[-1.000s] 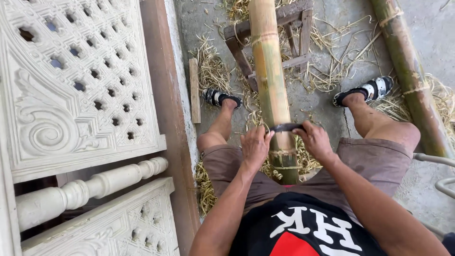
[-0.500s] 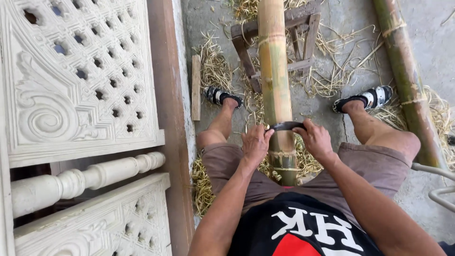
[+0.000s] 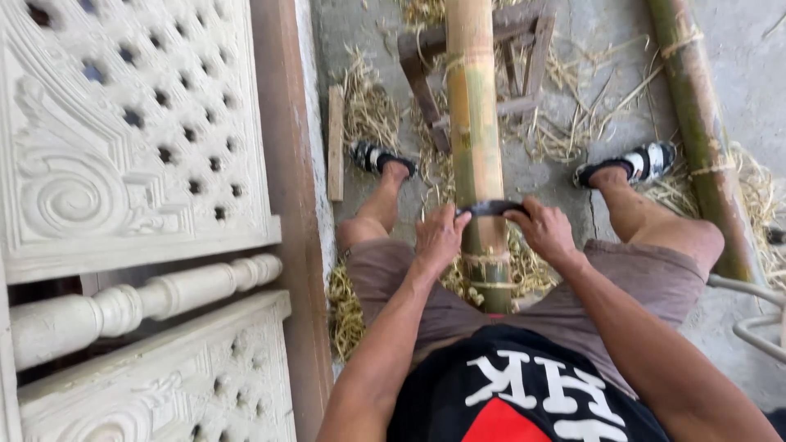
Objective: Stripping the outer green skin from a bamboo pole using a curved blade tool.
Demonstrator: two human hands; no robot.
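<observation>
A long green-yellow bamboo pole [image 3: 475,123] runs between my legs, its far part resting on a small wooden stand [image 3: 426,74]. A dark curved blade [image 3: 492,208] lies across the pole. My left hand [image 3: 439,237] grips the blade's left end and my right hand [image 3: 544,232] grips its right end. Both hands sit just above my knees. Pale shavings [image 3: 368,106] cover the ground under the pole.
A second bamboo pole [image 3: 700,123] lies on the right beside my right foot [image 3: 630,164]. Carved white panels [image 3: 123,123] and a turned baluster [image 3: 139,303] stand on the left behind a wooden beam [image 3: 286,188]. A short wooden slat [image 3: 335,143] lies near my left foot.
Both hands have slid the blade a little farther away along the pole. The view has shifted slightly to the right.
</observation>
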